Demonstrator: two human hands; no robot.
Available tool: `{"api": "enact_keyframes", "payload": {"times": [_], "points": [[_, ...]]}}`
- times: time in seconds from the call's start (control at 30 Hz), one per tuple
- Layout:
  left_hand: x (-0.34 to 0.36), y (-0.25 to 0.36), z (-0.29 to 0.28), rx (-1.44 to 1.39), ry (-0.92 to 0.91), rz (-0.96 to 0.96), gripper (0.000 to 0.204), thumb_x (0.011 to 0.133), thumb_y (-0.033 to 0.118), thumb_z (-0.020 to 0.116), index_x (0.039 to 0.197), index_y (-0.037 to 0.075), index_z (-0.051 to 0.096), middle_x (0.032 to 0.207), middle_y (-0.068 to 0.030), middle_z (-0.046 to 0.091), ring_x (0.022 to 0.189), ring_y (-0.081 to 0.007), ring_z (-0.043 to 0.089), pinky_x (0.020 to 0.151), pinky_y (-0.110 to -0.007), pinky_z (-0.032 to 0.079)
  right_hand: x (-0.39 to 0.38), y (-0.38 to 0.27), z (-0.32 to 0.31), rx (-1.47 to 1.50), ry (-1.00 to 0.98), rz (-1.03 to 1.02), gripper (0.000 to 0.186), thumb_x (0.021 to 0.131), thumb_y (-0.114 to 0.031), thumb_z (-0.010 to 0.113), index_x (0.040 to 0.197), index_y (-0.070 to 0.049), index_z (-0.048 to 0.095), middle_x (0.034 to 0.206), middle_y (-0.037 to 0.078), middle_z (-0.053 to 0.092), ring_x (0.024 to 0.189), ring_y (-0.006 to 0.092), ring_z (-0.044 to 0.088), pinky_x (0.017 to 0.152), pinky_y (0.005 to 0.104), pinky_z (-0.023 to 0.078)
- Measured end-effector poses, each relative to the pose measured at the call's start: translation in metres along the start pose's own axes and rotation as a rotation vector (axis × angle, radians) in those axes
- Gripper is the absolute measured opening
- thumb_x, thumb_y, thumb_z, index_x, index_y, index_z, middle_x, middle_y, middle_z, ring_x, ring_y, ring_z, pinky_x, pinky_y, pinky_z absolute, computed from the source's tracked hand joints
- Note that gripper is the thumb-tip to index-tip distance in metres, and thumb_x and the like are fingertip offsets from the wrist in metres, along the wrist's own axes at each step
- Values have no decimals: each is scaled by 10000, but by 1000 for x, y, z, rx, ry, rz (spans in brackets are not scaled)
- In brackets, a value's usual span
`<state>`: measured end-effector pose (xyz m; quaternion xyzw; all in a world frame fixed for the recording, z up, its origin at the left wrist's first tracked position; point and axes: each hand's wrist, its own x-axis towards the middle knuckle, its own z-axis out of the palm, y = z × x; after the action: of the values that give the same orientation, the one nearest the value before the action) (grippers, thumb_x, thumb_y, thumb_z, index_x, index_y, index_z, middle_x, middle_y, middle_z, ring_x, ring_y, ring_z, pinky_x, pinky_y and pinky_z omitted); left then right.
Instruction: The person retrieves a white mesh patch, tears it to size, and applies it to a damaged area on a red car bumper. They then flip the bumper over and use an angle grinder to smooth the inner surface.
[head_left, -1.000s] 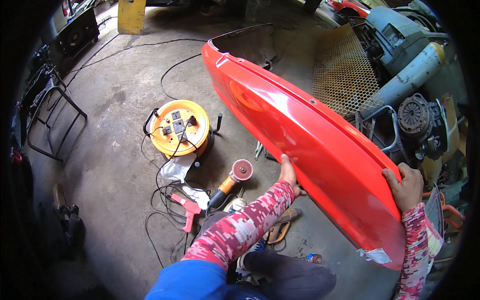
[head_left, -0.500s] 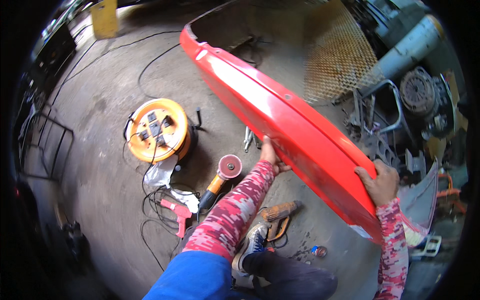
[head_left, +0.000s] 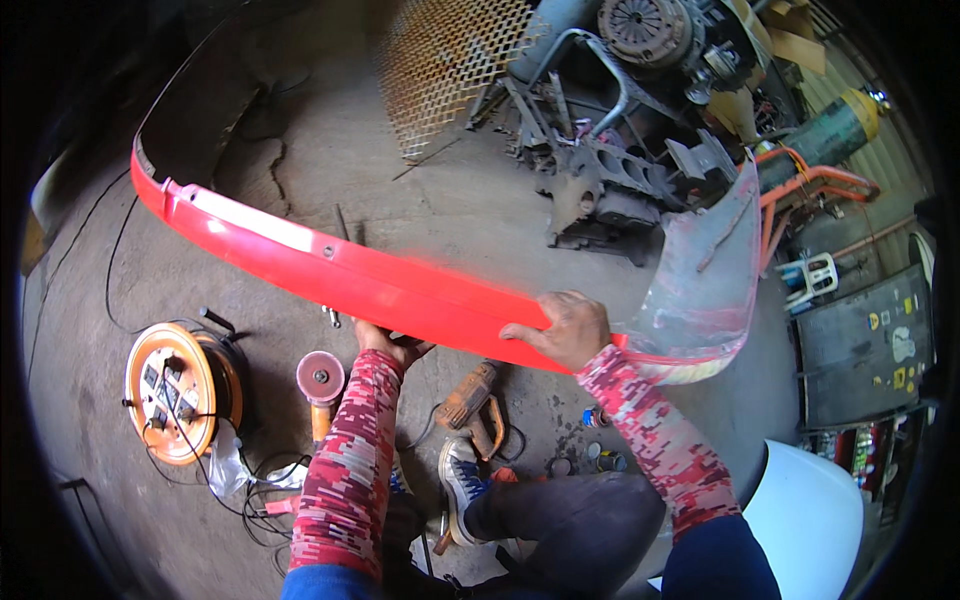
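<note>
Head view: You look down past your two arms, in red camouflage sleeves (head_left: 345,470), at a grey floor (head_left: 700,440).
Red panel (head_left: 400,290): Long and curved, held above the floor across the middle, sloping from upper left down to your right hand.
Left hand (head_left: 390,343): At the panel's lower edge near its middle, fingers gripping it and partly hidden by it.
Right hand (head_left: 572,330): Gripping the panel towards its right end, thumb on the red face, the other fingers at the upper edge.
Grey piece (head_left: 695,290): Curved, just beyond your right hand; you cannot tell whether it joins the panel.
Left floor: An orange cable reel (head_left: 165,400), with a grinder (head_left: 321,380) between it and your left sleeve.
Near your shoe (head_left: 460,485): An orange power tool (head_left: 468,395).
Beyond the panel: Rusty mesh (head_left: 450,75) and, to its right, metal parts (head_left: 610,175).
Lower right: A smooth white panel (head_left: 810,520).
</note>
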<state>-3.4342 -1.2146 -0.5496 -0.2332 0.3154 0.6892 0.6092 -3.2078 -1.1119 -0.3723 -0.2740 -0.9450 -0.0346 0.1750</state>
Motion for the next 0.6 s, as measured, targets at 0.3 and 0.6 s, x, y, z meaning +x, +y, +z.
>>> {"api": "enact_keyframes", "payload": {"times": [0.3,0.6], "points": [[25,-33,-24,-128,99,27,843,934,751,460,1446,81,430,1479,-184,446,1315,-454,472,1021,-728,410,-49,48,72,24,-137,80,615,763,-653,784,828,-47,696,712,126,663,709,330,685,639,434,548],[21,-20,-22,20,154,-97,806,934,650,552,1439,39,405,1491,-270,424,1319,-482,473,1118,-653,355,-61,56,86,120,-208,147,651,790,-713,709,756,-69,618,734,151,669,730,368,685,661,483,537]]}}
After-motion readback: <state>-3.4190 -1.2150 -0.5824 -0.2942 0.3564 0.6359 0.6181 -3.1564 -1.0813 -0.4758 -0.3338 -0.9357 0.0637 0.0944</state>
